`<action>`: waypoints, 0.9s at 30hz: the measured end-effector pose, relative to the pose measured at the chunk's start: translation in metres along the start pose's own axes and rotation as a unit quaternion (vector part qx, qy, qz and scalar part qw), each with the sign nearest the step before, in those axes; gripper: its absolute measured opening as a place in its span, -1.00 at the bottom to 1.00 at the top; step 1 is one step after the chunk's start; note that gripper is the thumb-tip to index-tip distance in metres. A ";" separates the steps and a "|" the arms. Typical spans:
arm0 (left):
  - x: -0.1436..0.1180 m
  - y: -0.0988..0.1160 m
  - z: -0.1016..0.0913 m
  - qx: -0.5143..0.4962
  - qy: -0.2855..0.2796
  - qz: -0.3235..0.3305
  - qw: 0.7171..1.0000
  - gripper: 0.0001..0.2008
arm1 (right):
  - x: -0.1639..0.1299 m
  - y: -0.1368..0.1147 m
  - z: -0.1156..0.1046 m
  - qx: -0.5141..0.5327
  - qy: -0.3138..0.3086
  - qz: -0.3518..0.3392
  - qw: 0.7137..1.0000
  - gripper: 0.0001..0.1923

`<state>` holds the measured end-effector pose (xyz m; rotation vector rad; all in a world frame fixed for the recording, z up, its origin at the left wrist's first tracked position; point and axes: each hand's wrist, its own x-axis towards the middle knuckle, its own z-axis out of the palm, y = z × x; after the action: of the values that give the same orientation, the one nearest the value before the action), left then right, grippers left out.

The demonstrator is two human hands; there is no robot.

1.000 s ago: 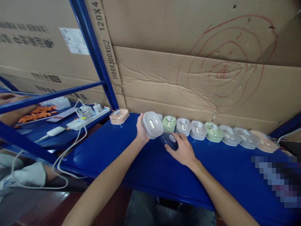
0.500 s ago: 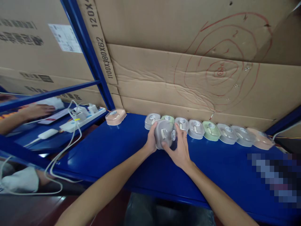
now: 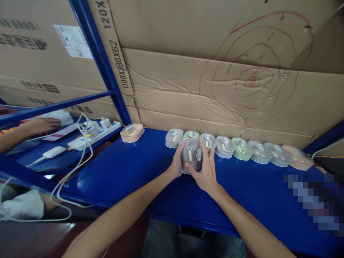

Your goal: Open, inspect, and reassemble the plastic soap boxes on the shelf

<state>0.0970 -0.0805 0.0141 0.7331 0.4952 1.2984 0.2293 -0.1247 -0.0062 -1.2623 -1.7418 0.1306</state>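
Note:
Between my two hands is a grey plastic case (image 3: 191, 154) under a clear cover, with a round white label and a small pale piece on its face. My left hand (image 3: 177, 161) grips its left side. Around its right side curl the fingers of my right hand (image 3: 205, 170), the thumb pressed on the front. The case is tilted towards me above the blue table (image 3: 150, 168). Just behind stands a row of similar cases: a grey case (image 3: 174, 138) at the left end, a partly hidden green case (image 3: 191, 134), and several more grey, green and pink ones.
A lone pink case (image 3: 132, 132) sits at the table's back left. Cardboard (image 3: 172, 86) marked with red rings backs the table. Left of the blue post are a power strip (image 3: 94, 136), white cables (image 3: 72, 175) and another person's hand (image 3: 44, 125). A pixelated patch covers the right side.
The grey case has shifted slightly right and towards me, and its face has turned so the label shows more fully. My left hand has moved right with it.

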 end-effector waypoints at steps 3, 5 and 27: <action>0.001 -0.002 -0.002 0.005 -0.002 -0.003 1.000 -0.46 | 0.000 0.000 0.001 -0.009 -0.002 -0.008 1.000 0.05; 0.001 -0.003 -0.003 0.006 -0.002 -0.003 1.000 -0.45 | 0.000 0.000 0.002 -0.012 -0.003 -0.008 1.000 0.05; 0.015 0.019 -0.021 0.038 -0.006 -0.022 0.999 -0.44 | 0.015 0.004 0.004 0.437 -0.084 0.229 0.866 -0.48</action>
<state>0.0727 -0.0596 0.0151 0.7876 0.5504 1.2397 0.2289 -0.1091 -0.0015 -0.9368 -1.2123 1.1984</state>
